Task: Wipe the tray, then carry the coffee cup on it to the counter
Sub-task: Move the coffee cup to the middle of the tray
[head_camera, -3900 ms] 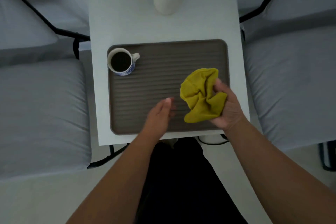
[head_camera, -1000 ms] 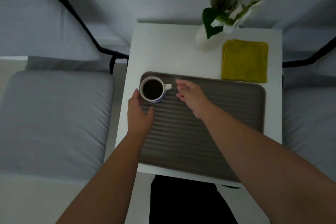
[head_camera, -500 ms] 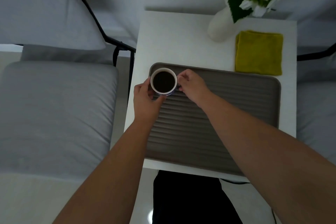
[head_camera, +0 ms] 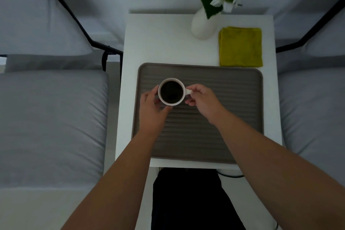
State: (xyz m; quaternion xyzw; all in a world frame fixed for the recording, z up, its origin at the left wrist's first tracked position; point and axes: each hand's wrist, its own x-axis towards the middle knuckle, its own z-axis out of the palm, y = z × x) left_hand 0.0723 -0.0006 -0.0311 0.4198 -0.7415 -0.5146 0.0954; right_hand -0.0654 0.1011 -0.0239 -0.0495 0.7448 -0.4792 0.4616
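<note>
A white coffee cup (head_camera: 171,91) full of dark coffee is over the left part of the ribbed brown tray (head_camera: 233,102). My left hand (head_camera: 152,107) cups its left side and underside. My right hand (head_camera: 202,99) pinches the handle on the cup's right. Whether the cup touches the tray I cannot tell. The yellow cloth (head_camera: 240,46) lies folded flat on the white table, just beyond the tray's far right corner.
The small white table (head_camera: 158,43) carries a white vase (head_camera: 202,24) with green leaves at the back. Grey cushioned seats with black metal frames (head_camera: 52,117) (head_camera: 313,110) flank the table on both sides.
The cloth was put down folded at the back right. Both hands reached the cup and closed on it; the cup now sits further right over the tray than half a second ago.
</note>
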